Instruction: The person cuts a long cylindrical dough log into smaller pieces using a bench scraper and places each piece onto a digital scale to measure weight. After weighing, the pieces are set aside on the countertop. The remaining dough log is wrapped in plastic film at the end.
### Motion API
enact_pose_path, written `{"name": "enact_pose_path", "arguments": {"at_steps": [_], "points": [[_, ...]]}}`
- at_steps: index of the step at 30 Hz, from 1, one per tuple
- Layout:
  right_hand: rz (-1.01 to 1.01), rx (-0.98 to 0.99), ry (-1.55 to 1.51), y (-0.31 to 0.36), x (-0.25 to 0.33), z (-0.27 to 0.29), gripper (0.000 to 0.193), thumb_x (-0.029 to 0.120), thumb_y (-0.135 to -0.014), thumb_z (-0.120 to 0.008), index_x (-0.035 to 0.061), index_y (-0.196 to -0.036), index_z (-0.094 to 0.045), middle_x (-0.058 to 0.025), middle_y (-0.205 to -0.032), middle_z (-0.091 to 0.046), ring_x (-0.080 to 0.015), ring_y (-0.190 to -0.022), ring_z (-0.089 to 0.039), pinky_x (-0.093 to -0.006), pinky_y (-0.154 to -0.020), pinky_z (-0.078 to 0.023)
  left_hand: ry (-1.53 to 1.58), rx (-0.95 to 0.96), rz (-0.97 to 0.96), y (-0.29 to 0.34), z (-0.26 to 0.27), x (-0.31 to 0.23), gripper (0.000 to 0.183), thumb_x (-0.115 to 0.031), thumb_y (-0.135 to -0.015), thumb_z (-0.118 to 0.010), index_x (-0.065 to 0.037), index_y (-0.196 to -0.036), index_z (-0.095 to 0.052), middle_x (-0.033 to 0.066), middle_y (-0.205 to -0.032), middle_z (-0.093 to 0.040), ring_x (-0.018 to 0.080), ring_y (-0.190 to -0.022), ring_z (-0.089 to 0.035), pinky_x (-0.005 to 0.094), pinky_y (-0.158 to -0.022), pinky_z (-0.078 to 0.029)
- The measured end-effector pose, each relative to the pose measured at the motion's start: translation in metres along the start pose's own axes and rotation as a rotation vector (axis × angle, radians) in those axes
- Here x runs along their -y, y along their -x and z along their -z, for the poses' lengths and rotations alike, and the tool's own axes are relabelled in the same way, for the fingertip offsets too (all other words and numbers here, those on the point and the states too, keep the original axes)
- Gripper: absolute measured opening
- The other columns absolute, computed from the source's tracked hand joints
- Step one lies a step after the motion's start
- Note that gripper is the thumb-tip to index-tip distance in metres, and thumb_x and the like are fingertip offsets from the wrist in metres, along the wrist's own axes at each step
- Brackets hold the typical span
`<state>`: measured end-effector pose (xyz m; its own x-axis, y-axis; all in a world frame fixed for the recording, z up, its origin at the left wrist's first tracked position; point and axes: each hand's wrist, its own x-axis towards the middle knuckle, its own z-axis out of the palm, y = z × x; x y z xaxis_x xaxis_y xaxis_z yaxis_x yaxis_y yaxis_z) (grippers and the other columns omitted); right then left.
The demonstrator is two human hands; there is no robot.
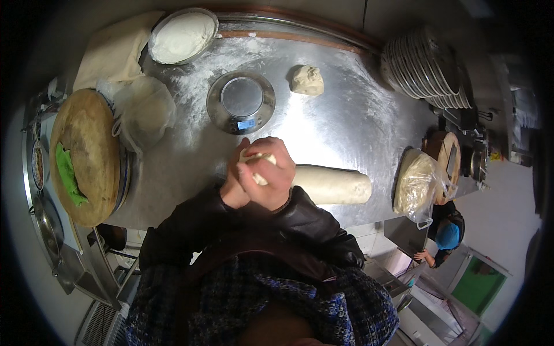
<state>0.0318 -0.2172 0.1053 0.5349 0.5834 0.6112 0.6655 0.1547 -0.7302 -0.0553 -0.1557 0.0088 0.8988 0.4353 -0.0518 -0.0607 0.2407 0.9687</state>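
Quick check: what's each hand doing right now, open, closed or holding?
Left hand: closed around a piece of dough.
Right hand: closed over the same piece, against the left.

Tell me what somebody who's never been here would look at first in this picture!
Probably the left hand and right hand in the middle, clasped around some dough, with a long, pale dough roll showing to their right on the shiny table. Next might come the bright green cloth on the round wooden board at the left, and the round scale with its lit blue screen, just beyond the hands.
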Motion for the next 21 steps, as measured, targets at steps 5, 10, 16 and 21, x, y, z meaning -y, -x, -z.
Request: {"name": "enact_pose_path", "arguments": {"at_steps": [5, 10, 16, 21], "points": [[-0.423, -0.026, -0.044, 0.000, -0.058, 0.009, 0.014, 0.009, -0.088, -0.070, -0.0028, -0.081, -0.065, -0.0119, -0.085, -0.062, -0.0229, -0.076, -0.060, -0.0336, -0.071, -0.048, -0.187, -0.260, 0.346, -0.058, 0.002, 0.006, 0.039, -0.033, -0.109, -0.033, -0.006, -0.125, -0.055, 0.0087, -0.109, -0.062, 0.0218, -0.103, -0.059, 0.0336, -0.089, -0.048], [-0.303, 0.165, 0.535, -0.001, -0.148, 0.044, 0.032, 0.034, -0.092, -0.069, 0.0102, -0.113, -0.070, -0.0202, -0.121, -0.060, -0.0363, -0.113, -0.056, -0.0507, -0.092, -0.043, -0.193, -0.303, 0.068, -0.026, 0.043, 0.021, 0.030, -0.002, -0.104, -0.042, -0.007, -0.129, -0.056, 0.0008, -0.094, -0.066, 0.0088, -0.086, -0.054, 0.0245, -0.081, -0.045], [-0.199, 0.249, 0.576, 0.044, -0.103, 0.054, 0.027, 0.024, -0.087, -0.070, 0.0097, -0.111, -0.070, -0.0205, -0.124, -0.060, -0.0406, -0.116, -0.056, -0.0474, -0.098, -0.043, -0.075, -0.476, 0.118, 0.054, 0.075, 0.021, 0.032, 0.000, -0.093, -0.046, -0.004, -0.119, -0.065, -0.0004, -0.083, -0.056, 0.0047, -0.061, -0.036, 0.0215, -0.056, -0.033], [-0.183, 0.830, 0.263, 0.154, -0.011, 0.027, 0.039, 0.015, -0.081, -0.070, 0.0079, -0.119, -0.065, -0.0146, -0.101, -0.057, -0.0336, -0.092, -0.060, -0.0410, -0.082, -0.054, 0.106, -0.698, 0.173, 0.096, 0.090, 0.006, 0.028, 0.001, -0.087, -0.044, -0.003, -0.100, -0.069, -0.0029, -0.074, -0.047, 0.0061, -0.062, -0.038, 0.0227, -0.054, -0.031]]}}
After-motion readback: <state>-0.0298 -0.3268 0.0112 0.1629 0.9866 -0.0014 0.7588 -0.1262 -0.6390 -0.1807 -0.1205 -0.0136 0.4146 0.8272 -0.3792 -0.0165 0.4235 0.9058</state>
